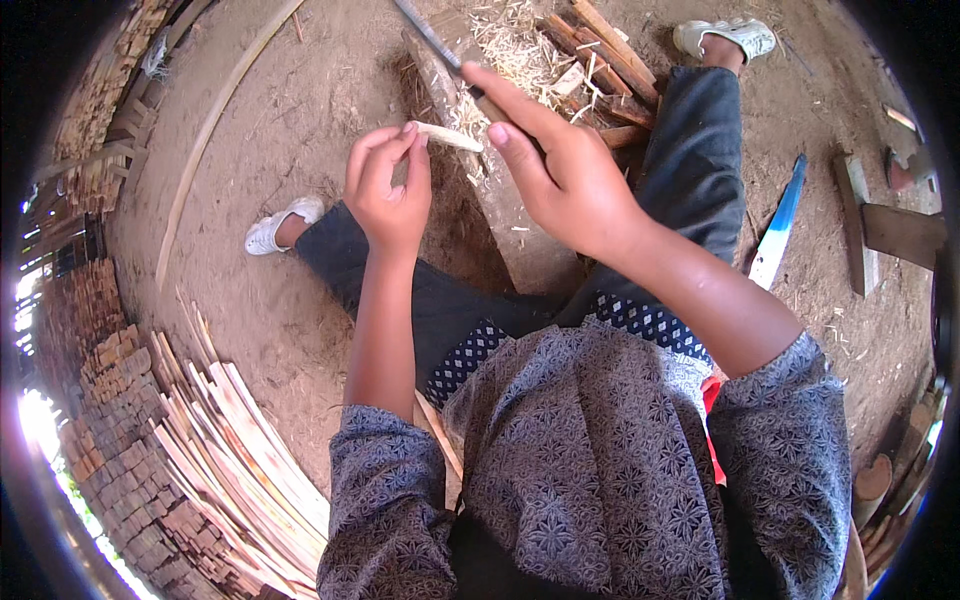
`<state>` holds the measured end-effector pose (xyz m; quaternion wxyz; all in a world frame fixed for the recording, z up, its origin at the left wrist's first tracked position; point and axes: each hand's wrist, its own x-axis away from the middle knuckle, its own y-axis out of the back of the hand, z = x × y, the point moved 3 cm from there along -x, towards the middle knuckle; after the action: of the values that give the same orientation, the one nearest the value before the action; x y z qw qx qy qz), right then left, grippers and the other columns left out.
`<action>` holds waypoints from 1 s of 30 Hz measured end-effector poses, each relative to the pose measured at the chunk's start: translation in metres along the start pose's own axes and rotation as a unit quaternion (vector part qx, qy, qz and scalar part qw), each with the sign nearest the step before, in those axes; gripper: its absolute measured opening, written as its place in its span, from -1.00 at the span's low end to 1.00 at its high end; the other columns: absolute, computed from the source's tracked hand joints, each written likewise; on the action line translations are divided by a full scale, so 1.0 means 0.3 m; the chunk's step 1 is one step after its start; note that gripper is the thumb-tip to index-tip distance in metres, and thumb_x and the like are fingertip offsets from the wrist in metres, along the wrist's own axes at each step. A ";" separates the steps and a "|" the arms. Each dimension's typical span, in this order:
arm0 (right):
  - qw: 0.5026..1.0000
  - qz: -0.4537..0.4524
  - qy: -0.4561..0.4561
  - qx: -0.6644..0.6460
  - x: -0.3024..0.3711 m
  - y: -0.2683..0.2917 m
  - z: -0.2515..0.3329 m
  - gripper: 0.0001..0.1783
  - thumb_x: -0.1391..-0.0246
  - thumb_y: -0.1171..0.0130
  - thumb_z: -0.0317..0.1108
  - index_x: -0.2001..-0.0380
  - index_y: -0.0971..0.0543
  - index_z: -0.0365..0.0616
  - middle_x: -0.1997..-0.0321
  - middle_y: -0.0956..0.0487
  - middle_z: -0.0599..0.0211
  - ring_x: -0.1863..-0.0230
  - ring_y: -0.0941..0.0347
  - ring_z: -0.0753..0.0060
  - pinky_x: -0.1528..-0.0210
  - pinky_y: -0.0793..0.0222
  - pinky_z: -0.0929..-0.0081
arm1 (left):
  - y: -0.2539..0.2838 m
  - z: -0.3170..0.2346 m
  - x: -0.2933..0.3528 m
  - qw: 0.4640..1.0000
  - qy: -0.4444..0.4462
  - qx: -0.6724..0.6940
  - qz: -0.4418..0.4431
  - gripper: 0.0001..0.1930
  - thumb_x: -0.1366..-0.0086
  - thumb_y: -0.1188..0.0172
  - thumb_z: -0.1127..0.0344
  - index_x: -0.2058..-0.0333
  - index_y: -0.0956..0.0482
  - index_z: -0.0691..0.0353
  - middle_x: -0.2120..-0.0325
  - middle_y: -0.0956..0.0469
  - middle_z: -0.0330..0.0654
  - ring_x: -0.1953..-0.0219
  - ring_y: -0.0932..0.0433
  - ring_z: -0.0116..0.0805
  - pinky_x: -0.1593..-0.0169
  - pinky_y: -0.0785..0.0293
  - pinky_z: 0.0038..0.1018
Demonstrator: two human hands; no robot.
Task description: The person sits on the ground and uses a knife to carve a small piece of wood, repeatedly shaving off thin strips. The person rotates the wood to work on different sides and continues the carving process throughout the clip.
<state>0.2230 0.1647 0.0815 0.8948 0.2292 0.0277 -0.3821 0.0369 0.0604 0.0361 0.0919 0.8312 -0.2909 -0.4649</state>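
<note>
Between the thumb and fingertips of my left hand [390, 180] is a short, pale, curved piece of wood [450, 137], its free end pointing right. My right hand [570, 175] is closed around the wooden handle of a knife [428, 36], index finger stretched along it. The knife's long, narrow, dark blade points up and left, past the top edge of the view, and stays apart from the wood piece. Below both hands a thick wooden plank [525, 240] lies between my legs. Part of the knife handle is hidden by my right hand.
Curly wood shavings [515, 45] and reddish-brown sticks [610, 60] lie beyond the plank. Right of my leg is a tapering blue and white blade [778, 228], near a wooden stand [860, 225]. Long pale strips [240, 440] and stacked wood [120, 400] fill the lower left.
</note>
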 end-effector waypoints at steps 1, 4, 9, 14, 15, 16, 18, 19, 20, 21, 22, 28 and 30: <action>0.997 0.054 -0.031 0.045 0.017 -0.016 -0.038 -0.45 -0.43 -0.06 -0.19 -0.45 -0.39 0.24 0.38 -0.70 0.05 0.39 -0.67 -0.12 0.24 -0.62 0.02 | -0.003 -0.003 -0.002 1.000 -0.011 -0.006 0.000 -0.80 -0.19 -0.42 0.66 0.20 -0.71 0.36 0.24 -0.66 -0.06 0.26 -0.71 -0.23 0.21 -0.66 -0.41; 0.986 0.127 -0.013 0.108 0.041 -0.046 -0.216 -0.48 -0.41 -0.08 -0.23 -0.41 -0.45 0.23 0.34 -0.72 0.03 0.40 -0.67 -0.11 0.25 -0.62 0.03 | -0.038 0.005 -0.019 0.999 -0.044 -0.017 0.000 -0.81 -0.19 -0.42 0.66 0.21 -0.71 0.36 0.24 -0.67 -0.06 0.26 -0.71 -0.24 0.21 -0.66 -0.42; 0.996 0.067 -0.040 0.044 -0.018 -0.007 -0.006 -0.50 -0.41 -0.07 -0.22 -0.38 -0.48 0.17 0.30 -0.69 -0.15 0.29 -0.68 -0.16 0.18 -0.60 -0.01 | -0.001 -0.016 -0.005 1.000 -0.008 0.003 -0.008 -0.81 -0.18 -0.43 0.65 0.22 -0.71 0.36 0.25 -0.67 -0.05 0.26 -0.71 -0.22 0.19 -0.66 -0.39; 0.939 0.239 -0.136 0.205 0.091 0.003 -0.353 -0.47 -0.42 -0.08 -0.23 -0.42 -0.43 0.17 0.33 -0.66 -0.18 0.26 -0.68 -0.19 0.19 -0.57 -0.02 | -0.040 -0.005 -0.017 0.999 -0.049 -0.018 0.006 -0.82 -0.21 -0.41 0.65 0.21 -0.71 0.36 0.23 -0.67 -0.08 0.25 -0.70 -0.24 0.22 -0.67 -0.43; 0.969 0.163 -0.101 0.156 0.066 0.006 -0.332 -0.46 -0.42 -0.08 -0.22 -0.43 -0.42 0.18 0.33 -0.66 -0.16 0.27 -0.68 -0.18 0.19 -0.58 -0.03 | -0.044 0.001 -0.019 0.999 -0.044 -0.020 0.010 -0.83 -0.23 -0.38 0.68 0.20 -0.69 0.40 0.18 -0.64 -0.05 0.21 -0.71 -0.25 0.16 -0.70 -0.44; 0.988 0.087 -0.075 0.102 0.058 0.001 -0.266 -0.46 -0.42 -0.08 -0.21 -0.43 -0.42 0.20 0.34 -0.67 -0.14 0.28 -0.68 -0.17 0.19 -0.59 -0.03 | -0.030 -0.001 -0.015 0.999 -0.034 -0.020 0.023 -0.83 -0.25 -0.35 0.70 0.18 -0.68 0.45 0.14 -0.62 -0.01 0.16 -0.71 -0.25 0.11 -0.73 -0.45; 0.998 0.000 -0.059 0.002 0.038 0.010 -0.124 -0.46 -0.42 -0.08 -0.20 -0.44 -0.41 0.21 0.35 -0.67 -0.10 0.30 -0.69 -0.15 0.19 -0.60 -0.04 | -0.006 -0.002 0.005 0.999 -0.020 -0.011 0.035 -0.85 -0.29 -0.32 0.71 0.17 -0.66 0.49 0.08 -0.58 0.01 0.11 -0.71 -0.27 0.06 -0.76 -0.46; 0.997 -0.008 -0.069 -0.044 0.032 0.017 -0.040 -0.46 -0.42 -0.08 -0.20 -0.44 -0.41 0.22 0.35 -0.68 -0.09 0.31 -0.68 -0.15 0.19 -0.60 -0.04 | 0.000 0.002 0.005 0.999 -0.022 -0.013 0.034 -0.85 -0.29 -0.32 0.71 0.17 -0.65 0.49 0.08 -0.58 0.01 0.10 -0.70 -0.27 0.05 -0.76 -0.46; 0.992 -0.018 -0.082 -0.089 0.036 0.024 0.001 -0.45 -0.42 -0.08 -0.20 -0.44 -0.40 0.22 0.36 -0.68 -0.07 0.32 -0.68 -0.14 0.19 -0.60 -0.04 | 0.002 0.001 0.004 0.999 -0.023 -0.012 0.035 -0.85 -0.30 -0.32 0.70 0.16 -0.65 0.48 0.08 -0.58 0.01 0.10 -0.70 -0.27 0.05 -0.76 -0.46; 0.996 0.036 -0.076 -0.026 0.053 -0.004 -0.039 -0.45 -0.42 -0.08 -0.20 -0.44 -0.40 0.21 0.37 -0.67 -0.07 0.34 -0.68 -0.14 0.21 -0.60 -0.03 | -0.005 -0.001 -0.001 0.999 -0.026 -0.008 0.038 -0.85 -0.30 -0.32 0.69 0.16 -0.65 0.48 0.08 -0.58 0.01 0.09 -0.69 -0.27 0.04 -0.76 -0.46; 0.993 0.088 -0.071 0.039 0.085 -0.050 -0.126 -0.45 -0.43 -0.08 -0.20 -0.44 -0.40 0.20 0.38 -0.67 -0.07 0.36 -0.68 -0.13 0.23 -0.59 -0.02 | -0.015 -0.003 -0.005 0.999 -0.030 -0.013 0.043 -0.85 -0.31 -0.31 0.69 0.16 -0.64 0.48 0.08 -0.58 0.01 0.09 -0.69 -0.27 0.04 -0.76 -0.45; 0.999 0.018 -0.047 -0.019 -0.006 -0.004 -0.007 -0.49 -0.41 -0.09 -0.21 -0.39 -0.47 0.29 0.42 -0.65 -0.09 0.41 -0.64 -0.20 0.28 -0.59 0.01 | 0.006 0.024 -0.010 0.999 -0.015 -0.015 0.035 -0.85 -0.31 -0.31 0.69 0.15 -0.63 0.49 0.07 -0.57 0.02 0.07 -0.69 -0.26 0.02 -0.75 -0.45; 0.998 0.032 -0.052 0.012 0.029 -0.026 -0.022 -0.49 -0.41 -0.09 -0.20 -0.39 -0.47 0.27 0.41 -0.66 -0.09 0.38 -0.64 -0.20 0.26 -0.59 -0.01 | 0.009 0.022 -0.004 0.999 -0.023 -0.015 0.037 -0.85 -0.31 -0.31 0.69 0.15 -0.63 0.50 0.07 -0.57 0.02 0.07 -0.69 -0.26 0.01 -0.75 -0.45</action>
<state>0.2245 0.1571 0.0706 0.9040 0.2204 -0.0304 -0.3651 0.0299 0.0596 0.0344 0.1149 0.8074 -0.3167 -0.4844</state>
